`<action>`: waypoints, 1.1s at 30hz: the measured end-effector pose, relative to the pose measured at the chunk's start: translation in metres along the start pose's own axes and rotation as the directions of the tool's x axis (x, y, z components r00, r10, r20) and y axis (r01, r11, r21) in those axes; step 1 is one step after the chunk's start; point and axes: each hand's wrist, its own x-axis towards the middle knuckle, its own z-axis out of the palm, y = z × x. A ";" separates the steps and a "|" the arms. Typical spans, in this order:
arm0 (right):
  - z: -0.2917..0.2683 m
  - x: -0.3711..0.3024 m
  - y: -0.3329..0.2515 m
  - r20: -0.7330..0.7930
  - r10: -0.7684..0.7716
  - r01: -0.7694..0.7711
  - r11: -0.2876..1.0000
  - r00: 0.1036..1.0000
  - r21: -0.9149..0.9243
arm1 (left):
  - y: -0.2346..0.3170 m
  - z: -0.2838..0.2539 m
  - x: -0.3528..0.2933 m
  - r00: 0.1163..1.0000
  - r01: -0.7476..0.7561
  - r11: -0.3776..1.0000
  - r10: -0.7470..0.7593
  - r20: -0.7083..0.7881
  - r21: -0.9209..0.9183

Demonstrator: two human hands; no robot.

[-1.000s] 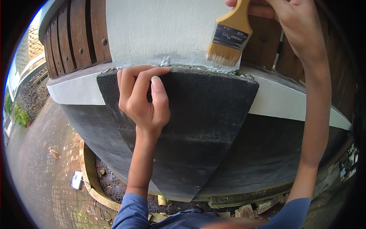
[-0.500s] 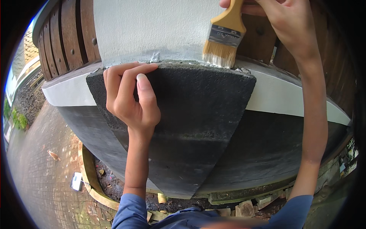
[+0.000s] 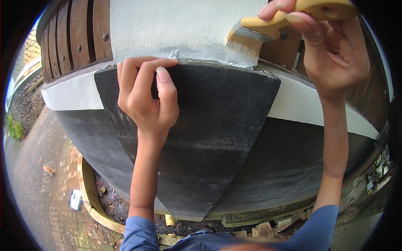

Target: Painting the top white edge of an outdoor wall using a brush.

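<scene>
My right hand [image 3: 337,56] pinches the yellow handle of a flat paintbrush [image 3: 268,26], held nearly sideways. Pale-tipped bristles press against the lower right part of a white pillar [image 3: 176,29], near its corner. Grey, thinly covered patches run along the pillar's foot. My left hand [image 3: 146,94] hooks its bent fingers over the top edge of a rough black block [image 3: 222,100] below the pillar, thumb raised. A small whitish lump [image 3: 173,54] sticks up beside those fingertips.
Brown wooden slats [image 3: 63,42] flank the pillar, above white-faced ledges [image 3: 73,95]. Far below lie a curved planter rim [image 3: 88,196], brick paving [image 3: 46,209], a white and dark boxy object [image 3: 76,200], an orange-and-white animal [image 3: 49,170] and loose stone blocks [image 3: 262,230].
My right hand has swung right and lower, tipping the brush from upright to nearly sideways. Its bristles have moved up from the pillar's foot. My left hand keeps its place on the block.
</scene>
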 end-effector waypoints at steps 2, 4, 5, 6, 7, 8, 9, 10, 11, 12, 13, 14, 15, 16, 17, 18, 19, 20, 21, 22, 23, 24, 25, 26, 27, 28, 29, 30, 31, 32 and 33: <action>-0.013 0.001 -0.010 0.144 0.066 -0.062 0.998 0.987 -0.033 | 0.003 0.003 0.001 1.000 -0.003 1.000 0.003 -0.009 -0.016; -0.012 0.004 -0.015 0.097 0.060 -0.055 0.997 0.993 -0.056 | 0.003 0.004 0.001 1.000 -0.013 1.000 0.013 -0.021 -0.016; -0.007 0.006 -0.014 0.090 0.054 -0.050 0.998 0.995 -0.048 | 0.002 0.004 0.001 0.999 -0.028 1.000 0.028 -0.020 -0.004; 0.000 0.011 -0.012 -0.017 0.026 -0.026 0.999 1.000 0.026 | 0.000 0.005 0.000 0.999 -0.047 0.999 0.047 -0.023 0.000; 0.004 0.017 -0.013 -0.116 0.006 0.005 0.996 0.993 0.094 | 0.000 0.005 0.000 0.999 -0.046 0.999 0.046 -0.026 0.004; 0.003 0.015 -0.022 -0.154 0.054 -0.045 0.997 0.987 0.062 | -0.001 0.005 0.000 0.998 -0.056 0.998 0.056 -0.031 -0.001; 0.004 0.013 -0.024 -0.153 0.052 -0.043 0.997 0.987 0.064 | -0.001 0.005 0.000 0.997 -0.065 0.998 0.065 -0.035 -0.005; 0.004 0.011 -0.027 -0.186 0.087 -0.075 0.995 0.979 0.071 | -0.001 0.006 0.000 0.997 -0.064 0.998 0.064 -0.041 -0.005; 0.004 0.009 -0.029 -0.219 0.123 -0.108 0.991 0.968 0.079 | -0.002 0.006 0.000 0.997 -0.061 0.998 0.061 -0.042 -0.009; 0.001 0.006 -0.028 -0.216 0.126 -0.111 0.991 0.968 0.078 | -0.003 0.007 0.000 0.996 -0.071 0.997 0.070 -0.053 -0.013; -0.002 0.003 -0.025 -0.101 0.069 -0.046 0.976 0.992 0.213 | -0.004 0.007 0.000 0.995 -0.082 0.996 0.081 -0.064 -0.015; -0.002 0.001 -0.023 0.005 -0.004 0.002 0.937 1.000 0.351 | -0.004 0.007 0.000 0.995 -0.079 0.997 0.078 -0.064 -0.017; 0.004 -0.001 -0.021 0.029 -0.026 0.014 0.929 0.999 0.370 | -0.004 0.007 0.000 0.995 -0.076 0.997 0.076 -0.062 -0.012; 0.006 -0.001 -0.023 0.070 -0.043 0.018 0.944 0.997 0.329 | -0.003 0.008 0.000 0.995 -0.073 0.997 0.072 -0.063 -0.011; 0.007 -0.001 -0.025 0.113 -0.059 0.024 0.957 0.992 0.288 | -0.003 0.009 0.000 0.996 -0.069 0.997 0.068 -0.065 -0.016; 0.009 -0.003 -0.026 0.097 -0.058 0.030 0.964 0.994 0.264 | -0.001 0.010 -0.001 0.996 -0.063 0.998 0.061 -0.070 -0.028; 0.013 -0.005 -0.025 0.099 -0.057 0.029 0.963 0.993 0.267 | -0.001 0.010 -0.001 0.996 -0.058 0.998 0.055 -0.073 -0.033; 0.018 -0.006 -0.024 0.057 -0.042 0.025 0.960 0.997 0.278 | -0.002 0.010 -0.001 0.996 -0.054 0.998 0.052 -0.072 -0.033; 0.023 -0.007 -0.024 0.016 -0.026 0.021 0.957 1.000 0.289 | -0.002 0.010 -0.001 0.995 -0.062 0.998 0.059 -0.077 -0.033; 0.027 -0.006 -0.026 0.004 -0.033 0.031 0.968 0.999 0.250 | -0.002 0.010 -0.001 0.995 -0.068 0.997 0.066 -0.081 -0.033; 0.028 -0.006 -0.027 0.007 -0.030 0.027 0.967 1.000 0.252 | -0.003 0.011 -0.001 0.995 -0.063 0.997 0.060 -0.080 -0.035; 0.027 -0.006 -0.027 -0.003 0.031 -0.029 0.963 1.000 0.268 | -0.003 0.012 -0.002 0.994 -0.068 0.997 0.064 -0.087 -0.044; 0.024 -0.005 -0.027 -0.007 0.092 -0.087 0.957 0.996 0.278 | -0.003 0.015 -0.002 0.993 -0.071 0.996 0.065 -0.099 -0.059; 0.028 0.006 -0.031 -0.027 0.158 -0.146 0.956 0.987 0.252 | -0.004 0.013 -0.002 0.994 -0.068 0.996 0.063 -0.092 -0.051; 0.038 0.013 -0.051 -0.182 0.400 -0.403 0.915 0.898 0.026 | -0.006 0.011 -0.002 0.994 -0.065 0.997 0.062 -0.085 -0.040; 0.035 0.016 -0.051 -0.178 0.404 -0.406 0.913 0.897 0.024 | -0.005 0.011 -0.003 0.995 -0.062 0.997 0.058 -0.083 -0.039; 0.031 0.018 -0.046 -0.167 0.429 -0.421 0.903 0.888 0.082 | -0.006 0.011 -0.003 0.995 -0.057 0.997 0.054 -0.082 -0.042; 0.027 0.019 -0.040 -0.156 0.453 -0.435 0.890 0.878 0.140 | -0.008 0.012 -0.003 0.993 -0.073 0.997 0.069 -0.093 -0.041; 0.023 0.020 -0.034 -0.141 0.475 -0.447 0.874 0.868 0.193 | -0.008 0.013 -0.003 0.991 -0.088 0.995 0.083 -0.107 -0.042; 0.020 0.020 -0.030 -0.127 0.496 -0.457 0.854 0.859 0.246 | -0.008 0.013 -0.003 0.991 -0.084 0.995 0.079 -0.109 -0.045; 0.018 0.018 -0.029 -0.124 0.497 -0.459 0.854 0.859 0.243 | -0.007 0.014 -0.003 0.991 -0.080 0.995 0.074 -0.107 -0.051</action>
